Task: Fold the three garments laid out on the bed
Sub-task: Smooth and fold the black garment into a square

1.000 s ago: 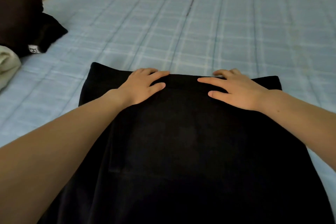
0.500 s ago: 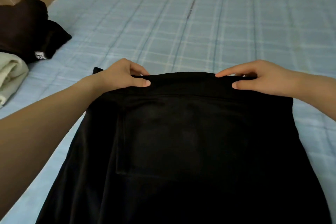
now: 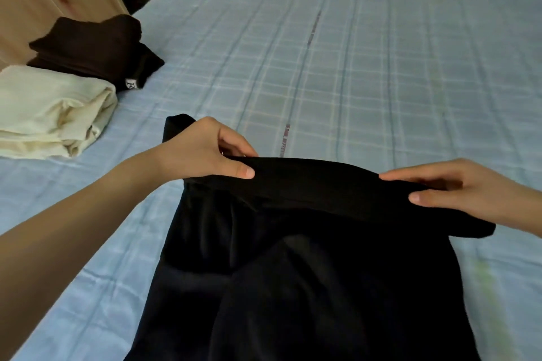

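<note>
Head view: left hand (image 3: 202,152), right hand (image 3: 457,187) on edge of black garment (image 3: 322,272)

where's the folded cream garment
In the head view the cream garment lies folded at the left edge of the bed, beside the dark brown garment, nearer the camera.

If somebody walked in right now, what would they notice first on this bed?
The black garment spread over the near middle of the blue checked bed dominates, its far edge pinched and raised by the left hand and right hand. At the bed's left edge sit a folded cream garment and, behind it, a folded dark brown garment.
</note>
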Motion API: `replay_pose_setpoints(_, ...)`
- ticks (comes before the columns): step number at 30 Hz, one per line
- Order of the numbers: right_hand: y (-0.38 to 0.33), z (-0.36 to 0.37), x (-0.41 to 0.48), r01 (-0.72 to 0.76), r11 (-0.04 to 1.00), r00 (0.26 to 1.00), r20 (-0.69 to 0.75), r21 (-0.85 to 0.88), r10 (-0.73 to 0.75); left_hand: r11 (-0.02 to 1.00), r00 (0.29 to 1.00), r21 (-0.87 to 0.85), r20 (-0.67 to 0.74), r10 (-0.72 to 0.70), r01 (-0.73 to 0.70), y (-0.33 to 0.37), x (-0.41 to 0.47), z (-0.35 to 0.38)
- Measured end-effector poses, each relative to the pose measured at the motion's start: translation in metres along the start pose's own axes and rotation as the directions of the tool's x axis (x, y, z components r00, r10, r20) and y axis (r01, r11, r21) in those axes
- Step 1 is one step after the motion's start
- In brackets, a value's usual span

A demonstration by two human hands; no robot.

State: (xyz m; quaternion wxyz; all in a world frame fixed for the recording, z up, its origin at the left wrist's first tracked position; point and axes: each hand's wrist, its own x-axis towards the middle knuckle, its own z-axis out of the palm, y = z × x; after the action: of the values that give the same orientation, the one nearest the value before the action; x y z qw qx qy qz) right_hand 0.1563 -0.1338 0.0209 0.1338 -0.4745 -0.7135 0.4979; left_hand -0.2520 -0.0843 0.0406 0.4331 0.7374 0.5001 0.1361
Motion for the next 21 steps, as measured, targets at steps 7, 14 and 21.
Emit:
replay_pose_setpoints(7,-0.040,0.067,-0.102,-0.098,0.995,0.988,0.127,0.031,0.094,0.997,0.990,-0.038,0.125,-0.068,0.073,0.009,-0.120,0.045)
replay_pose_setpoints(14,0.012,0.158,-0.145,-0.299,0.954,0.927,0.247,0.029,0.283,0.950,0.914,-0.020,0.282,-0.293,0.311,-0.052,-0.180,0.133)
replay_pose_setpoints(21,0.035,0.182,-0.149,-0.310,0.936,0.939,0.205,0.168,0.274,0.935,0.922,-0.057,0.201,-0.331,0.349,-0.071,-0.185,0.152)
